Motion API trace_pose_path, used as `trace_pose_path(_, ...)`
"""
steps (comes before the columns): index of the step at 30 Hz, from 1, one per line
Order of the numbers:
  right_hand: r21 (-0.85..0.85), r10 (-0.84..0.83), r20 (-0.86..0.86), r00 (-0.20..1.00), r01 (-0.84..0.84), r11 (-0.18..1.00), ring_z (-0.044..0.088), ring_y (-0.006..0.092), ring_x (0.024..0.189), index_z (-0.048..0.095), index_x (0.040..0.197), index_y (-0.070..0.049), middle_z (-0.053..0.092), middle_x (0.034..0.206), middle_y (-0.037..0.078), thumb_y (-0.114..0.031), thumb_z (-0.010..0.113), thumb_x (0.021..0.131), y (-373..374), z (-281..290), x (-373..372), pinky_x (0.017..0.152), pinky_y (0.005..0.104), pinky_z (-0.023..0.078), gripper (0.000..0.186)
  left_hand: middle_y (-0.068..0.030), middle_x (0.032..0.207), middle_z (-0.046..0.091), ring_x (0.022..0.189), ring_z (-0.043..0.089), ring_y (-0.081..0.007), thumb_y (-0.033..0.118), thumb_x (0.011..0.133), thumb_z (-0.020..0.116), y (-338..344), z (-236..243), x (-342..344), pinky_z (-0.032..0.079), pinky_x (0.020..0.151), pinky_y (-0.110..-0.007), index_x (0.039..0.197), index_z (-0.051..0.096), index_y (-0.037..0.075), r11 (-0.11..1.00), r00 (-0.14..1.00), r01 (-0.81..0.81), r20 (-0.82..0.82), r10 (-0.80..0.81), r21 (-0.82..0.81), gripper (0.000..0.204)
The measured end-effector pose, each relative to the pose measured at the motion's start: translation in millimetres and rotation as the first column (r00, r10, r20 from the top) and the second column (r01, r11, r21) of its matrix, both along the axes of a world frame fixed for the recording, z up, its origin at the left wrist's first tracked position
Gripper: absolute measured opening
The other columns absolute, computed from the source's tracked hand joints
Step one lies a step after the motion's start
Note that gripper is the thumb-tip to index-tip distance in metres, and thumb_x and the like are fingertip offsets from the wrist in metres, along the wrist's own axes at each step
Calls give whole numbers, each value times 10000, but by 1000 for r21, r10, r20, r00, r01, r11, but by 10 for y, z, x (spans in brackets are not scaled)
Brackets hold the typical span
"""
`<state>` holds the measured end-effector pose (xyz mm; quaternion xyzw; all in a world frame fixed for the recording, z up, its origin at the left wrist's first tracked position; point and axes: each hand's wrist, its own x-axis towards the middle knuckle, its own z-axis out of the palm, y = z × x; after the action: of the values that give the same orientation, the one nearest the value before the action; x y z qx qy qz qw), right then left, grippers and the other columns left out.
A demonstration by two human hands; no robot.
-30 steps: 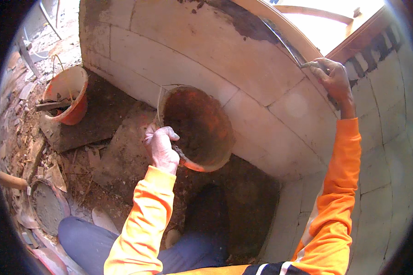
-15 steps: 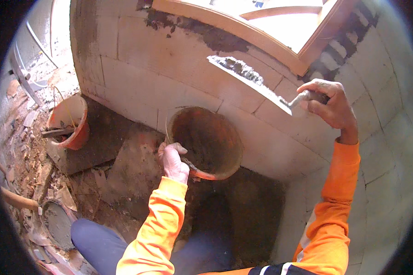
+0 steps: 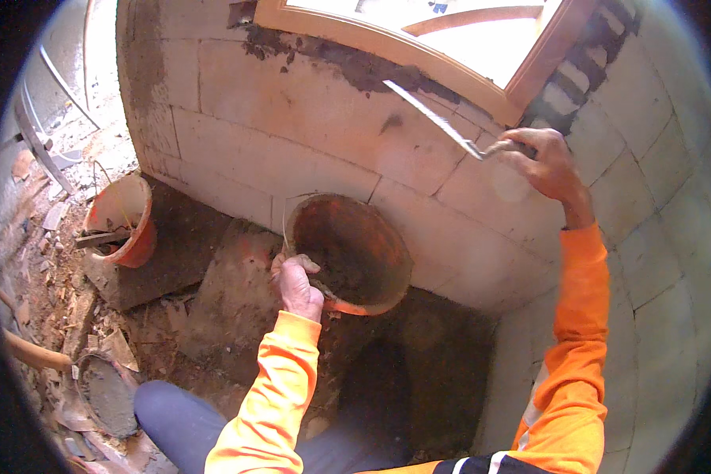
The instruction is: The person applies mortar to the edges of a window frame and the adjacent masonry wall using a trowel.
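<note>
My left hand (image 3: 295, 283) grips the rim of an orange bucket (image 3: 352, 254) with dark mortar inside, tilted toward me and held in front of a pale block wall (image 3: 308, 150). My right hand (image 3: 547, 163) is raised and closed on the handle of a metal trowel (image 3: 438, 120), whose blade points up and left, close under the wooden window frame (image 3: 387, 41). Dark mortar (image 3: 347, 63) is smeared along the joint below that frame. Both sleeves are orange.
A second orange bucket (image 3: 122, 221) with a tool in it stands on a block at the left. Rubble and broken pieces (image 3: 71, 316) cover the ground at lower left, beside a round pan of grey mortar (image 3: 107, 395). My dark trouser leg (image 3: 178, 419) is below.
The trowel has swung up and left toward the window frame's lower edge, and the mortar it carried is gone from the blade. The bucket stays in my left hand.
</note>
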<state>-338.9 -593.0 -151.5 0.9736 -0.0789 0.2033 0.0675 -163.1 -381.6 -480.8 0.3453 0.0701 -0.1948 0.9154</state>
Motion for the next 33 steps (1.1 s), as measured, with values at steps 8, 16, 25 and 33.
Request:
trace_pose_path(8, -113, -158, 83, 984, 167, 980, 634, 373, 880, 692, 996, -29, 674, 937, 195, -294, 662, 817, -4, -796, 1321, 781, 425, 505, 322, -17, 651, 479, 652, 473, -165, -61, 537, 513, -72, -25, 18, 381, 647, -284, 720, 487, 49, 999, 997, -44, -68, 43, -12, 215)
trace_pose_path(16, -95, -179, 275, 945, 212, 973, 670, 337, 861, 703, 1032, -40, 686, 928, 197, -319, 663, 819, -115, -776, 914, 783, 408, 519, 354, -22, 601, 510, 586, 491, -150, -40, 562, 517, 98, -58, 29, 399, 610, -281, 653, 494, 64, 994, 996, -85, -32, 87, 74, 139)
trace_pose_path(25, -184, -249, 277, 928, 306, 934, 676, 315, 900, 682, 1069, -16, 695, 1000, 164, -261, 669, 841, -297, -501, 115, 796, 383, 528, 335, -24, 605, 516, 572, 479, -147, -64, 551, 511, 75, -31, -39, 401, 597, -273, 642, 486, 76, 1000, 997, 5, -72, -5, 1, 169)
trace_pose_path(33, -268, -236, 216, 948, 290, 919, 671, 318, 835, 696, 1041, -56, 691, 978, 144, -198, 692, 805, -74, -312, -319, 743, 376, 529, 275, 10, 627, 470, 609, 464, -135, -51, 516, 543, -82, -118, -97, 389, 625, -267, 626, 448, 93, 999, 994, 39, -103, -39, -3, 204)
